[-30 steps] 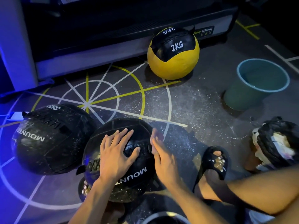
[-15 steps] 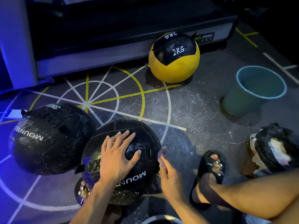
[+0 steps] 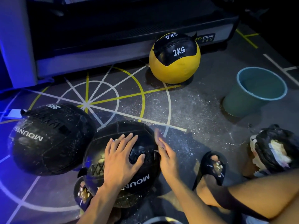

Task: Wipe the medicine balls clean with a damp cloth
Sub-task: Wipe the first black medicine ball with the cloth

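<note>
While steadying the near black ball (image 3: 119, 160) at 6 o'clock, left hand (image 3: 120, 162) spread flat on top. Right hand (image 3: 165, 157) raised again beside the ball's right flank after dipping lower a moment ago, fingers blurred; grip cannot be told, no cloth clearly seen. Probably mid-stroke. Second black ball (image 3: 48, 139) at 9, yellow ball (image 3: 174, 60) at 12, bucket (image 3: 252, 92) at 2. Speckled dark gym floor (image 3: 186, 110) with painted lines, dim bluish room.

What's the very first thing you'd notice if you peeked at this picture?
Probably the bright yellow ball marked 2KG, sitting at the back against the grey machine. Next, the left hand spread flat on a dusty black ball near the front, and the teal bucket off to the right.
</note>
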The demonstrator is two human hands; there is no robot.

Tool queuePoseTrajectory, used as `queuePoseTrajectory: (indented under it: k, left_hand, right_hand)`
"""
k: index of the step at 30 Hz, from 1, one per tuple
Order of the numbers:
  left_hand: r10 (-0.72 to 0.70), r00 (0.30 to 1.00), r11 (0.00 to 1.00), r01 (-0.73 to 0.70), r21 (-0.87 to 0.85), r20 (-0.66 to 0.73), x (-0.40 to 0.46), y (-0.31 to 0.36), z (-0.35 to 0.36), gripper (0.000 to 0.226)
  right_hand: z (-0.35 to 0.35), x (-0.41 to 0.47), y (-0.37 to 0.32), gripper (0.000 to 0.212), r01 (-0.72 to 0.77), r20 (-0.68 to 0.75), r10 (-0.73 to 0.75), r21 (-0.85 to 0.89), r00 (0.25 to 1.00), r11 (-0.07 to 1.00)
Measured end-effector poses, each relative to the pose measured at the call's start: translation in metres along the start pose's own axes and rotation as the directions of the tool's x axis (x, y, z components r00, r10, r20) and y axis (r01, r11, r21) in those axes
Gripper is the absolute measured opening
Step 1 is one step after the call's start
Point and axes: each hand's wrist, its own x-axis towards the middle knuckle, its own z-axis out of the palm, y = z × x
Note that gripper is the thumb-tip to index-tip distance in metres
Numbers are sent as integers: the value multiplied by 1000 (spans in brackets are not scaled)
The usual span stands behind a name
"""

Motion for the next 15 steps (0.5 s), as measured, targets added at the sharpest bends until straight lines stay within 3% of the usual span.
queuePoseTrajectory:
  k: [1, 3, 4, 7, 9, 11, 13, 15]
  left_hand:
    - [2, 1000, 1000, -2, 0, -8, -1, 0, 0, 66]
    - [4, 1000, 1000, -4, 3, -11, -3, 3, 0, 66]
    - [1, 1000, 1000, -1, 4, -10, -4, 5, 1, 66]
    - [-2, 1000, 1000, 2, 17, -8, -4, 10, 2, 69]
    - [-5, 1000, 1000, 5, -3, 6, -6, 11, 1, 74]
    - [-14, 999, 999, 15, -28, 33, -4, 10, -1, 79]
    - [-24, 998, 996, 28, -84, 52, -4, 11, -4, 84]
    - [-36, 998, 991, 42, -125, 57, -3, 11, -6, 86]
  right_hand:
    - [-9, -4, 14, 33, -138, -114, 133, -36, 984, 990]
    - [-20, -10, 23, 24, -427, -317, 389, -57, 865, 903]
    - [-17, -6, 19, 22, -441, -325, 416, -5, 849, 898]
    - [9, 11, -27, 21, -185, -182, 200, 97, 963, 978]
    - [26, 9, -49, 28, 97, 52, -93, -86, 994, 991]
    - [30, 3, -49, 34, 288, 232, -220, -322, 948, 902]
    - [15, 9, -33, 36, 315, 179, -263, -412, 948, 855]
    - [2, 19, -35, 36, 51, -44, -78, -440, 996, 897]
